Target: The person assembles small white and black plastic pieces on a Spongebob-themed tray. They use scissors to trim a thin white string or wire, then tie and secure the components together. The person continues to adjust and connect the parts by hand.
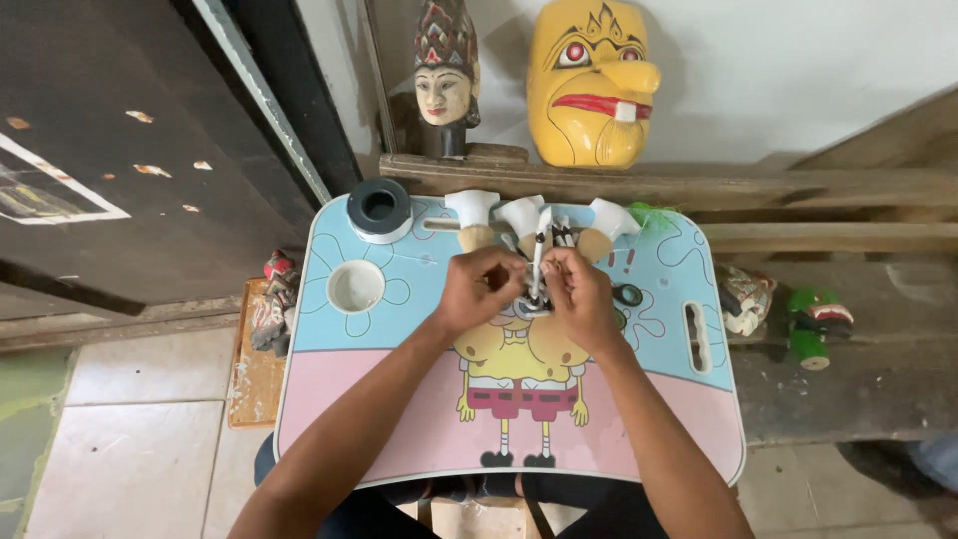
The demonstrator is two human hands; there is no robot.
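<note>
Both hands meet over the middle of a cartoon-printed lap table. Left hand is curled closed, and right hand is pinched around a thin white stick that stands upright between them; a small grey piece, perhaps a ring, sits just below the fingers. Three white-topped wooden pieces line the far edge, beside one roll of tape. One round cup hole lies left. Two carved masks stand behind. Pink near half lies bare.
</note>
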